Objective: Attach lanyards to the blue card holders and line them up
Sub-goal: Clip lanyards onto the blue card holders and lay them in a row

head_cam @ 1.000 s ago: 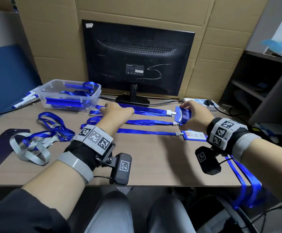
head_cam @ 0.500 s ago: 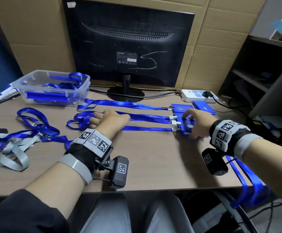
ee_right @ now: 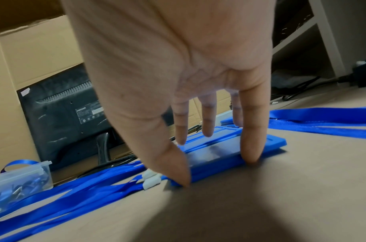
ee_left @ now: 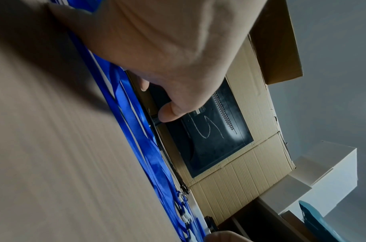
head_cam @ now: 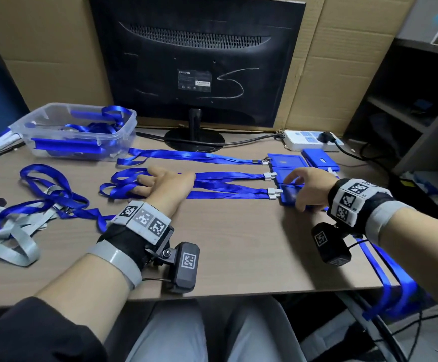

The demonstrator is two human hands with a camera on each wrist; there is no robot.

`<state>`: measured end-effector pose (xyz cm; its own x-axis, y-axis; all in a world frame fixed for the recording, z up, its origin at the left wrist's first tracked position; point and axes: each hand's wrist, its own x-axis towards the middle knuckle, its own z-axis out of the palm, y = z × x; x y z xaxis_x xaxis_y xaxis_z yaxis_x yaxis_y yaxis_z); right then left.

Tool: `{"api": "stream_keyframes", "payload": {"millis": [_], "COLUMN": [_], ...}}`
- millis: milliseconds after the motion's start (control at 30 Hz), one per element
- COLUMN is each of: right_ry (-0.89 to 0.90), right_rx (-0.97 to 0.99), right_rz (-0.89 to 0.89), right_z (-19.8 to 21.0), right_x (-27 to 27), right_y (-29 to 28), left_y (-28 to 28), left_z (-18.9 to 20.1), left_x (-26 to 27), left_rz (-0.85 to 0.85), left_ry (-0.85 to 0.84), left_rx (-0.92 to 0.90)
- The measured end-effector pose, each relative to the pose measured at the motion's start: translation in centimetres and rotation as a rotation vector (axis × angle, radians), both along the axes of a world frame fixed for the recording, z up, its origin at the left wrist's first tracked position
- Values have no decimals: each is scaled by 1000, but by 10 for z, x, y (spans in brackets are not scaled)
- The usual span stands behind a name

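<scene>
Three blue lanyards [head_cam: 228, 176] lie side by side across the desk, each clipped to a blue card holder at its right end. My left hand [head_cam: 157, 182] rests flat on the looped ends of the middle and near straps [ee_left: 140, 139], fingers spread. My right hand [head_cam: 304, 186] touches the nearest card holder [head_cam: 288, 198] with straight fingers. In the right wrist view its thumb and little finger sit against the near edge of that holder [ee_right: 219, 153], which lies flat. The far holder [head_cam: 287, 160] lies untouched, and a loose holder [head_cam: 319, 159] lies beside it.
A clear plastic box [head_cam: 79, 131] of lanyards stands at the back left. A tangle of blue and grey lanyards [head_cam: 29, 210] lies at the left. The monitor [head_cam: 197, 61] and power strip [head_cam: 309, 139] line the back. More blue straps [head_cam: 385, 278] hang off the right desk edge.
My right hand brought the raised card holder down flat onto the desk as the nearest in the row. My left hand stayed on the strap loops, sliding slightly nearer.
</scene>
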<state>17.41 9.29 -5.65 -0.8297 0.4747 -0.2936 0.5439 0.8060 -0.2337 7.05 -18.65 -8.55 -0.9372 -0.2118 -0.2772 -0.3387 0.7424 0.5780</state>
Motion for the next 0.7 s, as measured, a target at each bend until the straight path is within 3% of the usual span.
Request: {"api": "stream_keyframes", "payload": {"millis": [200,333,700], "right_ry": [37,-83,-83], "right_rx": [99,195,230], "right_rz": [-157,-142,-133], "right_z": [3,-1,-4], "right_x": [4,5,6], "right_y": [-5,-9,-11], "left_y": [-8,-15,-17], "left_z": [3,5,14], "left_x": [7,9,9], "left_rz": [-2,1,-43], "left_ry": [56,95,114], "left_rx": [6,5,59]}}
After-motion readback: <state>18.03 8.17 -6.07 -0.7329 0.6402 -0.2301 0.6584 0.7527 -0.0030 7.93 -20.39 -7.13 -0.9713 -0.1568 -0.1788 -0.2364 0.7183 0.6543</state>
